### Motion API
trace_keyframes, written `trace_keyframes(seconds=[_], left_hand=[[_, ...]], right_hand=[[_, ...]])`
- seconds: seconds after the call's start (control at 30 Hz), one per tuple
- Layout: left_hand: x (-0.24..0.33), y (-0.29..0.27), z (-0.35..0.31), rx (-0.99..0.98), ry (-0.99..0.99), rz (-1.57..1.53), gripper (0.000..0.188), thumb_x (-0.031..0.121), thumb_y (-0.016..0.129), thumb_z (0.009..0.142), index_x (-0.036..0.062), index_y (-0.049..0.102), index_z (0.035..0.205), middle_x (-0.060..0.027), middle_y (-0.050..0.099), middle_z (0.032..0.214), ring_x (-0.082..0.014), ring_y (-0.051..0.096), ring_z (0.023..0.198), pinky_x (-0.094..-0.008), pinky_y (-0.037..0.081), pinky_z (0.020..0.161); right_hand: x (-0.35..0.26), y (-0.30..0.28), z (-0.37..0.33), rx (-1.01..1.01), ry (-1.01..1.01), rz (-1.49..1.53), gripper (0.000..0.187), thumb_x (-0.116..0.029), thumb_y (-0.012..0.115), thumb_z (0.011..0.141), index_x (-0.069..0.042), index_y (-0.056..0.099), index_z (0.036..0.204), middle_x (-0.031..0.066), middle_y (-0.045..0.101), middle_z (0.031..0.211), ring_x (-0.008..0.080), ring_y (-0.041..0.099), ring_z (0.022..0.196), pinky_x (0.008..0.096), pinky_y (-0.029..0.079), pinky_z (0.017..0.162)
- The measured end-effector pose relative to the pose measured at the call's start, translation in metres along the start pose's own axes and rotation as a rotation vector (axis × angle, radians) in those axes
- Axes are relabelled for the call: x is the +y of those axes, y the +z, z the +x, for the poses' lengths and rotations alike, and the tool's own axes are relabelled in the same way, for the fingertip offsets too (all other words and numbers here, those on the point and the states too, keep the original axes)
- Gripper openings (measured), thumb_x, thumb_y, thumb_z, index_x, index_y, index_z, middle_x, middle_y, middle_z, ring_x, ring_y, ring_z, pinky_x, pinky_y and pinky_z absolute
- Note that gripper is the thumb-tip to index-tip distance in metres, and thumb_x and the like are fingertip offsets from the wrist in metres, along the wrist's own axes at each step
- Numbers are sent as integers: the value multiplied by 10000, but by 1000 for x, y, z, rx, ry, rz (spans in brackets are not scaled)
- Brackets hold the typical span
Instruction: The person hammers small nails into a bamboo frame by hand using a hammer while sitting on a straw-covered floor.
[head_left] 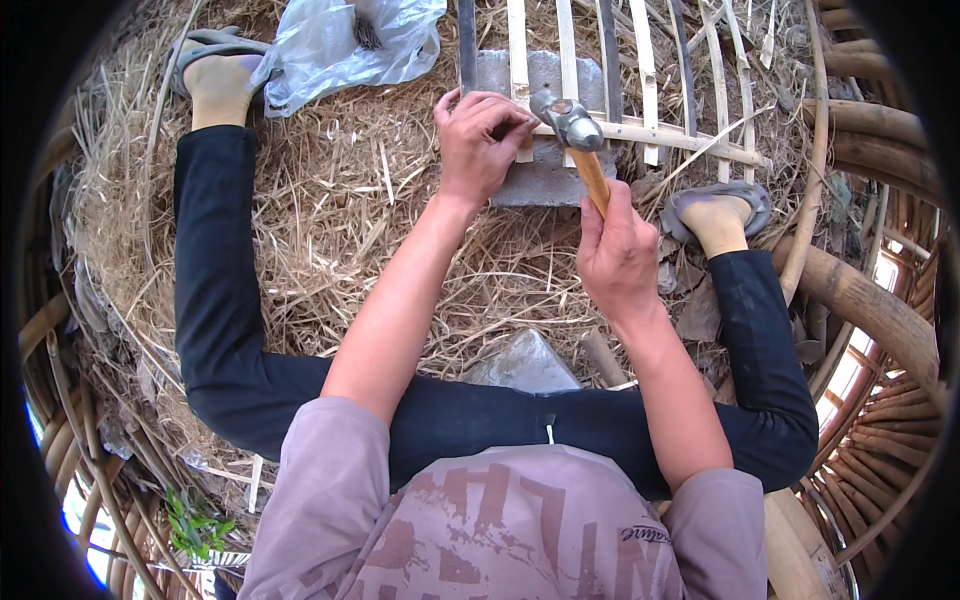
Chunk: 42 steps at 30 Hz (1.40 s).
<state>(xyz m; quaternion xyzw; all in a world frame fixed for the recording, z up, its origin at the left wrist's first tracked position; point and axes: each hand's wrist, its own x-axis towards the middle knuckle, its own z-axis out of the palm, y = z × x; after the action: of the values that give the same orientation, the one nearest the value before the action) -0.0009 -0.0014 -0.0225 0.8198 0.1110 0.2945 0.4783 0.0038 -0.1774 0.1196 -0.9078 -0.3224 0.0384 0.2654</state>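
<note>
My right hand [622, 250] is wrapped round the wooden handle of a ball-peen hammer [573, 124], its metal head just above a pale cross strip [690, 141]. Beside that head, my left hand [474, 145] pinches thumb and fingers together at the strip's left end; whatever is between the fingertips is too small to make out. Several pale slats [518, 40] and dark slats [468, 45] run away from me and meet the cross strip. Under their near ends lies a grey stone block [545, 188]. The hammer head hides part of the strip and a slat.
A clear plastic bag [300, 60] with a dark bundle of thin pieces [367, 35] lies at the upper left. Straw [330, 220] covers the ground between my outstretched legs. A grey stone [528, 362] sits close to me. Curved poles [860, 300] stand along the right side.
</note>
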Motion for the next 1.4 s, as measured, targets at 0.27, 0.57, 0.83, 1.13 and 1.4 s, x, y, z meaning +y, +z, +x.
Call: trace_keyframes(seconds=[0.27, 0.57, 0.83, 1.13, 1.4], left_hand=[[-3, 2, 1, 16, -15, 8, 67, 191, 830, 821, 164, 770, 836, 37, 753, 882, -157, 681, 991, -508, 314, 1092], [-7, 4, 0, 38, 17, 26, 94, 217, 832, 824, 157, 760, 825, 38, 751, 884, -158, 681, 983, -503, 315, 1085], [-4, 1, 0, 18, 45, 51, 66, 154, 814, 808, 138, 752, 824, 6, 753, 953, -180, 689, 1031, -483, 336, 1091], [-6, 4, -1, 51, 64, 23, 112, 222, 836, 817, 148, 752, 817, 41, 756, 892, -155, 679, 1005, -499, 322, 1067], [-5, 4, -1, 46, 58, 27, 103, 223, 823, 834, 146, 755, 821, 33, 760, 904, -164, 677, 1014, -504, 319, 1068]], right_hand=[[-6, 6, -1, 31, 9, 34, 162, -147, 589, 1023, -28, 482, 1002, 233, 660, 723, 441, 685, 648, 520, 535, 520], [6, 17, -15, 7, 48, 52, 126, -101, 594, 1017, -6, 544, 1083, 220, 665, 723, 424, 689, 635, 487, 531, 527], [9, 16, 1, 6, 83, 64, 141, -144, 589, 1034, -17, 545, 1074, 219, 642, 692, 429, 685, 636, 488, 508, 515], [15, 20, -3, -25, 96, 48, 150, -158, 580, 1039, -17, 537, 1064, 209, 637, 675, 440, 677, 627, 507, 511, 515], [9, 13, 0, -87, 130, 33, 135, -146, 572, 1037, -31, 504, 1013, 194, 630, 650, 408, 678, 586, 502, 519, 487]])
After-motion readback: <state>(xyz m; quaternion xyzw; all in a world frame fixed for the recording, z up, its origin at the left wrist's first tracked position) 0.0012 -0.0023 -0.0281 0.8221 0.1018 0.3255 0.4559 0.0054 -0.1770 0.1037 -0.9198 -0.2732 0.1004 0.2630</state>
